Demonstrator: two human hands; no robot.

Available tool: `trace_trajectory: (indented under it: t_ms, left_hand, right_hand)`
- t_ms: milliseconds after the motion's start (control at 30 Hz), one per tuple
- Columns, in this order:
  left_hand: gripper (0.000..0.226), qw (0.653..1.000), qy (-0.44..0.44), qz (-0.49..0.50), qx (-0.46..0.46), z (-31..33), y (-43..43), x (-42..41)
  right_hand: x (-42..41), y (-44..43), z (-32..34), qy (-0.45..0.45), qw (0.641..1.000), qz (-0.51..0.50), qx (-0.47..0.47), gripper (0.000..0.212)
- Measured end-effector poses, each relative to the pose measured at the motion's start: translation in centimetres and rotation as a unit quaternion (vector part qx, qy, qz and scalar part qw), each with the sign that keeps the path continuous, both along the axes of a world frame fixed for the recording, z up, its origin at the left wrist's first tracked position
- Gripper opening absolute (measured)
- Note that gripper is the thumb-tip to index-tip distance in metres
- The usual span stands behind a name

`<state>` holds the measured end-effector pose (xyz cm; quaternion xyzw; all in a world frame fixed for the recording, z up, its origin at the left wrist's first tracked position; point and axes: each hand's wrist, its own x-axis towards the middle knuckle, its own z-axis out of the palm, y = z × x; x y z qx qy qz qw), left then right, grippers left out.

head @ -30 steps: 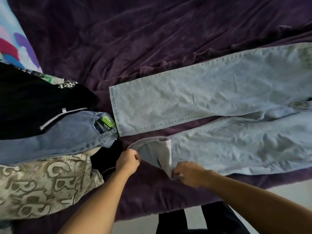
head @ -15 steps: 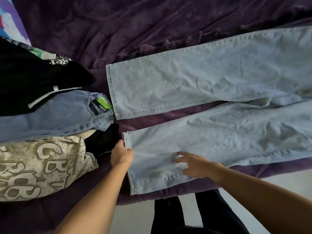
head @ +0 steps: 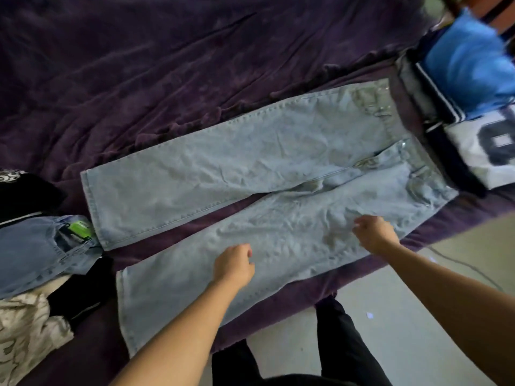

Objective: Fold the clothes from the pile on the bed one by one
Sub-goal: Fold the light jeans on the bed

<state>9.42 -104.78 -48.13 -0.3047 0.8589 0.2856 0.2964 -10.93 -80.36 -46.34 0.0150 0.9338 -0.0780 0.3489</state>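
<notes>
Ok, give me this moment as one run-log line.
item: light jeans | state: spread flat on bed, unfolded | left hand: curled over near leg, grip unclear | right hand: touching near thigh
</notes>
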Motion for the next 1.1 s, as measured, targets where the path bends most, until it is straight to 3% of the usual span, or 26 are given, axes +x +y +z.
trace_trajectory:
  t_ms: [200, 367, 467, 567, 667, 867, 1000, 1100]
  left_hand:
    - [0.032, 0.996, 0.014, -0.069, 0.051, -2.9, 15.0, -8.0]
    - [0.041, 0.987, -0.046, -0.144, -0.049, -6.1, 22.3, -12.9]
    - [0.031, 0.980, -0.083, -0.154, -0.091, -7.3, 24.0, -14.3]
    - [0.031, 0.984, -0.091, -0.128, -0.088, -7.7, 24.2, -14.6]
    - [0.031, 0.988, -0.096, -0.103, -0.057, -7.0, 23.7, -14.6]
    - [0.026, 0.991, -0.089, -0.056, -0.086, -2.2, 20.2, -16.6]
    - [0.027, 0.991, 0.013, 0.035, -0.129, 1.4, 13.5, -18.7]
    - [0.025, 0.980, 0.090, 0.105, -0.141, 3.5, 7.7, -20.6]
  right_hand:
    - [-10.6, 14.0, -1.9, 0.070, 0.980, -0.184, -0.008, 0.045]
    - [-18.5, 19.5, -4.8, 0.081, 0.966, -0.242, -0.036, 0.064]
    - [-21.2, 20.4, -6.7, 0.042, 0.913, -0.390, -0.111, 0.063]
    - [-21.7, 20.8, -7.9, -0.004, 0.843, -0.496, -0.207, 0.027]
    - [-21.6, 21.2, -7.5, -0.027, 0.820, -0.517, -0.244, 0.023]
    - [-23.9, 18.9, -2.1, -0.033, 0.815, -0.487, -0.312, 0.014]
    - [-27.0, 13.5, 2.0, -0.061, 0.798, -0.469, -0.374, 0.026]
    - [-29.0, 8.8, 4.0, -0.087, 0.789, -0.454, -0.405, 0.015]
